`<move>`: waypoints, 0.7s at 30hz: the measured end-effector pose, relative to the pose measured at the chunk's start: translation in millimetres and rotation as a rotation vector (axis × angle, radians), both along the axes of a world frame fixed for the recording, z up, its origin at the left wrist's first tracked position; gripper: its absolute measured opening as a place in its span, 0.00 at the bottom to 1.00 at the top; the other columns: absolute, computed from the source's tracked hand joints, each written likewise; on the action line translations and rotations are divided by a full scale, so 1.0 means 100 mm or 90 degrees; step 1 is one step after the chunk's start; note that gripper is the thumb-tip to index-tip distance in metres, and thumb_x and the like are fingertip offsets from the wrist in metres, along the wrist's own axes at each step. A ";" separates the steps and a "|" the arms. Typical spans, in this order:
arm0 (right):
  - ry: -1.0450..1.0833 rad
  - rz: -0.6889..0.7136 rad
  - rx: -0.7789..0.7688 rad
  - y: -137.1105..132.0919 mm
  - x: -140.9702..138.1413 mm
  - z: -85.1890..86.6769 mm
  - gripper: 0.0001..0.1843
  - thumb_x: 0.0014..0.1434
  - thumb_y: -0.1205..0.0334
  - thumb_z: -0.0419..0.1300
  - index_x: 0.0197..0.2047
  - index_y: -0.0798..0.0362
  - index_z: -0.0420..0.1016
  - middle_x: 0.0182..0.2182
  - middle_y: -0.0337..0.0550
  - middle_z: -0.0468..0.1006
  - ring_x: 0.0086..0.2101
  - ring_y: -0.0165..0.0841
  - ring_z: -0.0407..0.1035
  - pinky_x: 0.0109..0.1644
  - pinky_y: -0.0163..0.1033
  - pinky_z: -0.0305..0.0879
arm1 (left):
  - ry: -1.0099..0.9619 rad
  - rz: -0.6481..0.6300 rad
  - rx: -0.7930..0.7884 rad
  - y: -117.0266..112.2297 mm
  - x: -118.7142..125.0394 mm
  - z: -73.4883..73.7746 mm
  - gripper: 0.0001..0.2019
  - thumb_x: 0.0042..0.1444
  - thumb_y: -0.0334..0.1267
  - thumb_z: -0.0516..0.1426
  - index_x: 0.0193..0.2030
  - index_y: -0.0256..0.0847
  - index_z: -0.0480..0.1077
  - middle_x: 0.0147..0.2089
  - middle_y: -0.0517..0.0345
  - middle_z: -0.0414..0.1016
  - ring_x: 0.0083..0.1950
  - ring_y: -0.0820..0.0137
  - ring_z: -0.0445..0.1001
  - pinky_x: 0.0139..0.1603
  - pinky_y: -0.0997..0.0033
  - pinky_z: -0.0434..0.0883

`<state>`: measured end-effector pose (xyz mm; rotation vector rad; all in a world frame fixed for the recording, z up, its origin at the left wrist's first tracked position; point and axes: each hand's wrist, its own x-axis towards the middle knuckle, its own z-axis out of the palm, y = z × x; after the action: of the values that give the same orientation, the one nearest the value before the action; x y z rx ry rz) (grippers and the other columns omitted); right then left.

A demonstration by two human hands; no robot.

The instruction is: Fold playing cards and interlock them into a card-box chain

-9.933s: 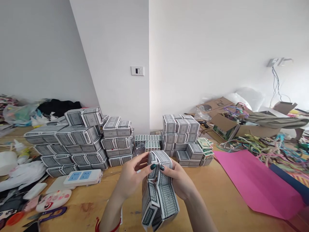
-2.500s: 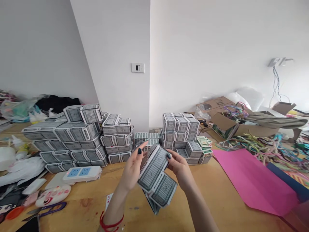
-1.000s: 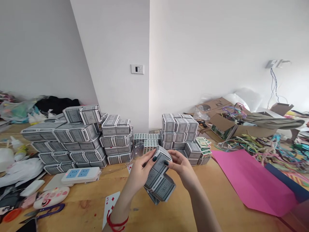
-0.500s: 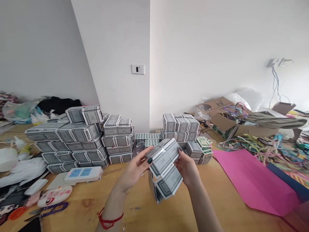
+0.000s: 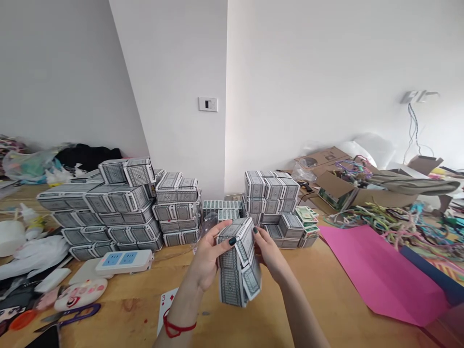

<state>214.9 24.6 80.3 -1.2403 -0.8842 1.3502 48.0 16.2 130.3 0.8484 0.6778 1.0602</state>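
Between my two hands is a box-like block built from folded playing cards [image 5: 232,270], its grey patterned backs facing out. My left hand [image 5: 207,256] grips its upper left side, thumb on the top face. On the upper right edge, my right hand [image 5: 270,253] closes round it, thumb near the top. The block is tilted above the table, and some cards on its lower right stand away from it. A loose three of diamonds [image 5: 166,303] lies face up, partly behind my left forearm.
Stacked card blocks [image 5: 134,220] rise on the left, with more blocks [image 5: 271,193] behind my right hand. A power strip [image 5: 125,261], purple-handled snips [image 5: 78,314] and clutter lie left. Pink paper [image 5: 384,275], tangled cords [image 5: 391,222] and a cardboard box [image 5: 377,195] lie right.
The card block has been turned more upright and moved slightly left, so its other side shows. The three of diamonds now shows beside my left forearm. Both hands keep hold.
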 end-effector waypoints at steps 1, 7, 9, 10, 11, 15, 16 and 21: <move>-0.066 0.036 -0.015 -0.01 0.00 0.00 0.23 0.51 0.42 0.52 0.46 0.48 0.65 0.30 0.40 0.74 0.27 0.32 0.70 0.30 0.37 0.64 | 0.016 0.017 -0.002 0.00 0.01 -0.01 0.25 0.42 0.33 0.63 0.49 0.40 0.65 0.39 0.54 0.75 0.35 0.70 0.73 0.35 0.72 0.70; -0.233 0.193 0.034 -0.15 -0.04 0.13 0.26 0.53 0.40 0.48 0.48 0.49 0.63 0.34 0.43 0.73 0.30 0.33 0.70 0.32 0.37 0.62 | 0.067 0.094 -0.013 0.06 0.04 -0.09 0.22 0.39 0.35 0.64 0.44 0.38 0.66 0.33 0.55 0.74 0.28 0.69 0.73 0.30 0.68 0.72; -0.219 0.218 0.042 -0.17 -0.07 0.16 0.27 0.52 0.42 0.51 0.51 0.47 0.60 0.37 0.43 0.72 0.34 0.33 0.69 0.34 0.37 0.62 | 0.071 0.105 -0.007 0.08 0.04 -0.10 0.23 0.39 0.36 0.64 0.44 0.39 0.66 0.34 0.54 0.74 0.29 0.68 0.73 0.30 0.67 0.73; -0.209 0.218 0.045 -0.18 -0.09 0.17 0.29 0.52 0.42 0.52 0.53 0.48 0.58 0.37 0.43 0.72 0.35 0.33 0.68 0.35 0.37 0.62 | 0.075 0.110 -0.004 0.08 0.04 -0.10 0.23 0.39 0.36 0.64 0.45 0.39 0.66 0.35 0.54 0.74 0.29 0.68 0.74 0.30 0.66 0.73; -0.199 0.211 0.050 -0.17 -0.11 0.16 0.30 0.51 0.43 0.54 0.54 0.48 0.57 0.36 0.42 0.72 0.36 0.33 0.67 0.36 0.37 0.62 | 0.080 0.116 0.001 0.08 0.04 -0.10 0.24 0.39 0.37 0.64 0.46 0.40 0.65 0.37 0.54 0.73 0.30 0.68 0.74 0.31 0.66 0.73; -0.147 0.171 0.068 -0.13 -0.19 0.11 0.33 0.49 0.46 0.57 0.54 0.50 0.55 0.33 0.41 0.69 0.35 0.32 0.65 0.35 0.36 0.62 | 0.105 0.135 0.023 0.08 0.02 -0.11 0.24 0.41 0.38 0.63 0.47 0.41 0.65 0.42 0.52 0.72 0.34 0.68 0.74 0.35 0.68 0.72; -0.136 0.166 0.063 -0.13 -0.21 0.10 0.33 0.48 0.46 0.58 0.54 0.50 0.55 0.33 0.41 0.68 0.34 0.32 0.65 0.34 0.36 0.62 | 0.106 0.132 0.026 0.08 0.01 -0.12 0.24 0.42 0.39 0.63 0.47 0.41 0.65 0.42 0.52 0.72 0.34 0.68 0.74 0.36 0.68 0.71; -0.125 0.144 0.041 -0.12 -0.25 0.10 0.33 0.46 0.46 0.60 0.52 0.51 0.57 0.32 0.40 0.66 0.32 0.31 0.63 0.32 0.34 0.60 | 0.130 0.090 0.058 0.12 -0.05 -0.13 0.23 0.44 0.41 0.61 0.49 0.41 0.64 0.44 0.51 0.72 0.38 0.67 0.73 0.38 0.68 0.70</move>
<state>189.7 12.8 90.0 -1.2663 -1.2269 1.3803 42.6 27.8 117.0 1.0083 0.8759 1.1468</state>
